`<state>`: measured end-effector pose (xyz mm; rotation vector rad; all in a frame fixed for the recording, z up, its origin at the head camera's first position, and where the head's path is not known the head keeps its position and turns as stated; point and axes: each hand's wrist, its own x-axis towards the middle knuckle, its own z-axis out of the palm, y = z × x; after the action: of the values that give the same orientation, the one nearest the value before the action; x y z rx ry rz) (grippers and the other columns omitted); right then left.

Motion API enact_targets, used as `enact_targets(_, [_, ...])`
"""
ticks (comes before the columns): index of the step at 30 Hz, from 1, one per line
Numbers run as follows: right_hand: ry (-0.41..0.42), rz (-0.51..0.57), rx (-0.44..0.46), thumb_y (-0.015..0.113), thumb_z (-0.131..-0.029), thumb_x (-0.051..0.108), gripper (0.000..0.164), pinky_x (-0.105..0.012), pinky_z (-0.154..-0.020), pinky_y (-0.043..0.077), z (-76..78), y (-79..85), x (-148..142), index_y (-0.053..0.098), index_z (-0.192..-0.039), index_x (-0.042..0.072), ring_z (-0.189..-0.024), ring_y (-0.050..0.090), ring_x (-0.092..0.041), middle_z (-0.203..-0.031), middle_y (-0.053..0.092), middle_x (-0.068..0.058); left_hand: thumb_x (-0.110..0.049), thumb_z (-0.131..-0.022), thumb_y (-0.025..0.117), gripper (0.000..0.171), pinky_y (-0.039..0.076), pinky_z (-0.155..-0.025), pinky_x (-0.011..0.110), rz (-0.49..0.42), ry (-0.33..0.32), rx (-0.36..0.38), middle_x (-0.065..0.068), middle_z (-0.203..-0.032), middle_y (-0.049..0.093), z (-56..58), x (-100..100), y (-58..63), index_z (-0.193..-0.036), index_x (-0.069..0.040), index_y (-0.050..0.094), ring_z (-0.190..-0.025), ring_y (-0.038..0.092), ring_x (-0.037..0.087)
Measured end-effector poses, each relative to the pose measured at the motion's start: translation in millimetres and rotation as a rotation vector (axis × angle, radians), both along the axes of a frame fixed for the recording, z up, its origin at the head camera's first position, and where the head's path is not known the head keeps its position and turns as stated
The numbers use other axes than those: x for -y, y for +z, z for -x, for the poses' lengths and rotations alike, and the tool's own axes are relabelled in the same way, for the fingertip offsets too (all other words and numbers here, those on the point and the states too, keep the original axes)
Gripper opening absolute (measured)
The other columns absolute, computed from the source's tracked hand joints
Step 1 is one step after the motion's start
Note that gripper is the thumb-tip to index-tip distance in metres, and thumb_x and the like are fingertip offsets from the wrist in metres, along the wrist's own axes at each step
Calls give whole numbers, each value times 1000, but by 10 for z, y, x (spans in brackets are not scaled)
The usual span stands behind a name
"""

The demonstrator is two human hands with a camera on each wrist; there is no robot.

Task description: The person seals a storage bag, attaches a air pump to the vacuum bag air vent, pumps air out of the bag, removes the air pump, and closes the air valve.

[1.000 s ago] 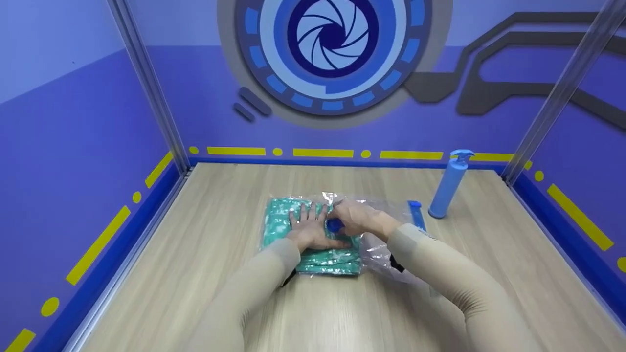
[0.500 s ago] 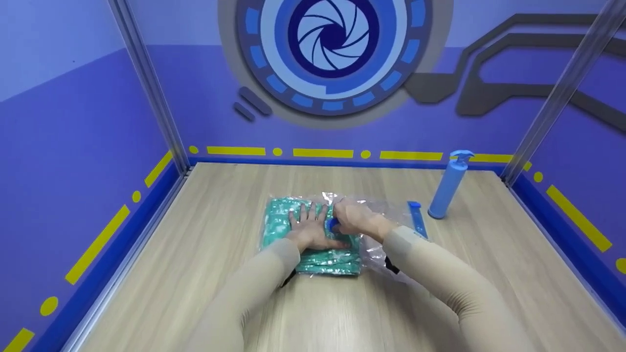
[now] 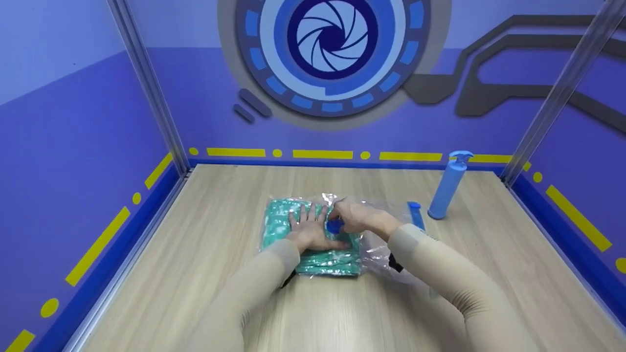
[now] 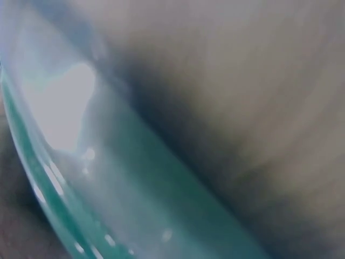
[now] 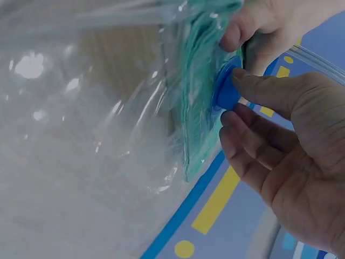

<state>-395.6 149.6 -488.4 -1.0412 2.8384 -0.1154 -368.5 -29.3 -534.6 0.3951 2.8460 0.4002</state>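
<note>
A clear plastic vacuum storage bag (image 3: 379, 255) lies flat on the table with folded green cloth (image 3: 276, 226) inside its left part. My left hand (image 3: 309, 234) rests on the bag over the cloth, its fingers straight and spread. Just right of it, my right hand (image 3: 361, 216) pinches the round blue valve cap (image 3: 334, 226) on the bag. The right wrist view shows the thumb and fingertips on either side of that cap (image 5: 228, 91). Blurred green cloth under shiny plastic (image 4: 145, 172) fills much of the left wrist view.
A light blue hand pump (image 3: 446, 191) stands upright at the back right of the wooden table (image 3: 220, 205). A blue strip (image 3: 415, 215) lies along the bag's right end. Purple-blue walls (image 3: 195, 107) enclose the table at the back and both sides.
My right hand turned at the cap, hiding more of it half a second ago, then turned back to about its earlier pose. My left hand and the bag stay in place.
</note>
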Motion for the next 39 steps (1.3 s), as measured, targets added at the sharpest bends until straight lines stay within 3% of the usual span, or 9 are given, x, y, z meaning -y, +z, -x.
enact_targets(6, [59, -19, -21, 84, -95, 2, 29, -47, -103, 68, 19, -34, -28, 86, -123, 8, -115, 78, -31, -122, 82, -15, -98, -80, 69, 140, -3, -139, 78, -10, -6, -1, 13, -193, 1, -1, -7, -30, -183, -24, 8, -178, -5, 46])
enact_targets(11, [54, 11, -32, 85, -97, 8, 14, -37, -87, 69, 46, -55, -9, 88, -111, 6, -90, 72, -18, -103, 85, -10, -98, -81, 68, 139, -2, -140, 78, -7, 0, -3, 13, -193, 1, -11, -5, -24, -183, -25, 8, -178, -5, 46])
enact_targets(14, [13, 37, -39, 86, -99, 18, 12, -27, -68, 58, 47, -77, 18, 86, -98, 6, -73, 60, -11, -85, 81, -5, -98, -81, 67, 138, -1, -140, 78, 5, 5, -9, 12, -193, 1, -20, -3, -4, -183, -26, 8, -179, -4, 46])
enact_targets(16, [-32, 35, -64, 87, -99, 24, 21, -25, -60, 49, 28, -99, 47, 83, -91, 5, -67, 53, -10, -77, 75, -3, -98, -82, 67, 138, 0, -140, 78, 13, 7, -10, 12, -193, 2, -25, 0, 8, -183, -26, 8, -179, -3, 46])
enact_targets(18, [-81, 27, -108, 87, -97, 28, 29, -27, -56, 49, -1, -122, 84, 78, -87, 2, -63, 51, -11, -72, 70, -5, -98, -82, 67, 137, 0, -140, 77, 19, 7, -8, 12, -193, 2, -25, 3, 15, -183, -25, 7, -179, -2, 46])
enact_targets(25, [-199, 53, -179, 88, -90, 27, 34, -42, -67, 65, -79, -165, 169, 72, -93, -3, -67, 59, -20, -80, 72, -13, -97, -82, 68, 138, -1, -140, 77, 25, 4, -8, 12, -193, 1, 6, 22, -10, -183, -26, 6, -179, -4, 46])
enact_targets(29, [-101, 40, -138, 89, -92, 24, 27, -42, -74, 66, -65, -124, 105, 78, -94, -1, -74, 68, -22, -87, 78, -13, -97, -82, 68, 138, 0, -140, 77, 12, 10, -5, 12, -193, 2, 23, 22, -27, -183, -26, 7, -179, -3, 46])
enact_targets(35, [41, 4, -73, 86, -94, 10, 22, -48, -96, 68, -29, -61, -5, 84, -115, 5, -98, 74, -28, -108, 81, -16, -98, -81, 68, 139, -1, -140, 77, 3, 9, 9, 12, -193, 2, 17, 7, -31, -183, -26, 8, -179, -4, 45])
enact_targets(39, [60, -52, -107, 83, -98, 11, 16, -46, -92, 69, -8, -82, -12, 83, -113, 5, -93, 73, -26, -106, 79, -15, -99, -80, 68, 139, -3, -140, 77, 3, 4, 4, 12, -193, 1, 7, -2, -14, -183, -26, 8, -179, -5, 46])
